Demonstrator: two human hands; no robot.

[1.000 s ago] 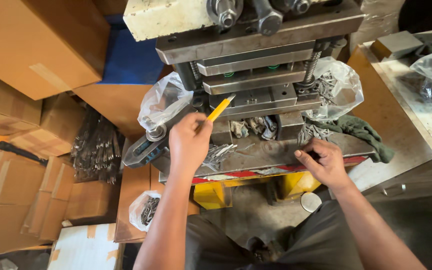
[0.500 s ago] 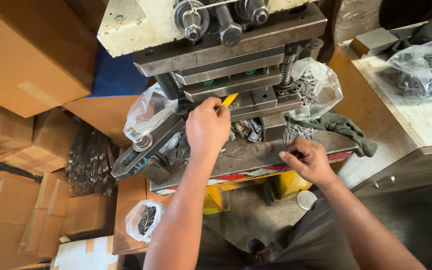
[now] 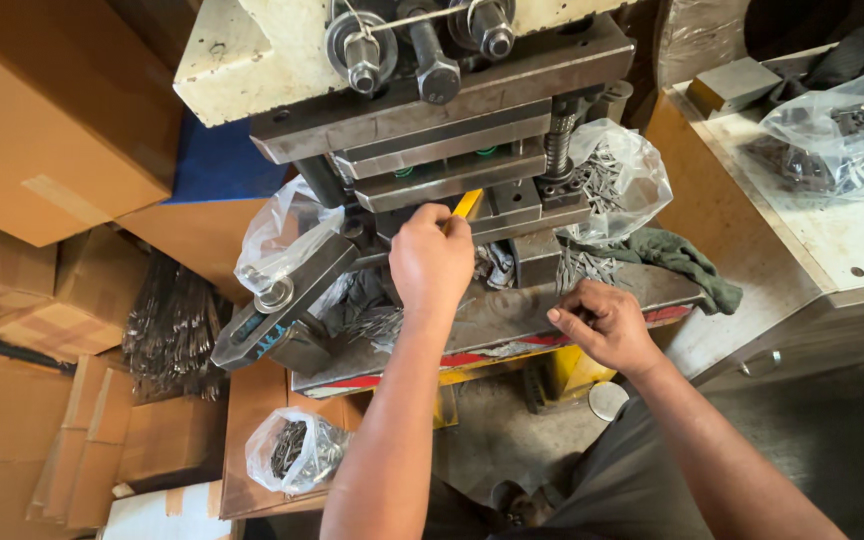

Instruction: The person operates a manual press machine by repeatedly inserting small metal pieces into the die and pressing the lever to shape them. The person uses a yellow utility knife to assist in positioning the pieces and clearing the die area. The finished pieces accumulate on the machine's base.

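A grey metal press machine (image 3: pixel 432 130) fills the upper middle of the view. My left hand (image 3: pixel 432 262) is closed around a thin yellow-handled tool (image 3: pixel 466 204) whose tip points into the gap under the press die. My right hand (image 3: pixel 604 324) rests on the machine's steel bed plate (image 3: pixel 512 320), fingers curled and pinching at small metal pieces (image 3: pixel 580 266) lying there. Whether the right hand holds a piece is hidden by the fingers. More small metal parts lie scattered around the die.
Clear plastic bags of metal parts sit at the machine's left (image 3: pixel 282 240) and right (image 3: pixel 617 180), another below (image 3: pixel 297 450). A green rag (image 3: pixel 687 262) lies on the bed's right end. Cardboard boxes (image 3: pixel 42 130) stack at left. A workbench (image 3: pixel 832 230) holds another bag at right.
My left hand has pushed forward with the yellow tool toward the die. My right hand has stayed on the bed plate. The view has shifted closer to the machine.
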